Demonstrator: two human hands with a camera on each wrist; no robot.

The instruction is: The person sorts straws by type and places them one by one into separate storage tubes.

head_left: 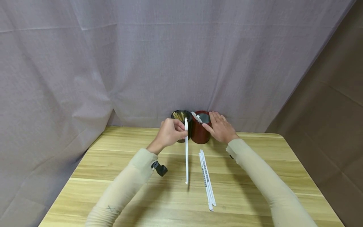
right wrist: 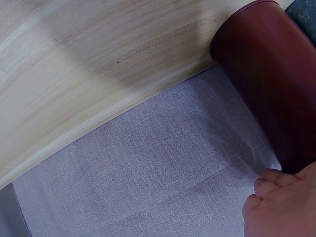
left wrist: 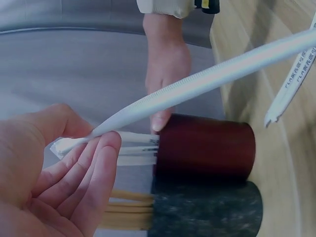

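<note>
Fingers (left wrist: 94,163) of my left hand (head_left: 170,132) pinch the top end of a white paper-wrapped straw (head_left: 186,151), which hangs upright above the wooden table (head_left: 255,176) just in front of the black cup (head_left: 185,121) of bare wooden sticks. My right hand (head_left: 220,127) rests with relaxed, straight fingers against the side of the red cup (head_left: 200,130), touching the black one and holding more wrapped pieces. Two more wrapped straws (head_left: 207,179) lie on the table near me, with dark print too small to read.
</note>
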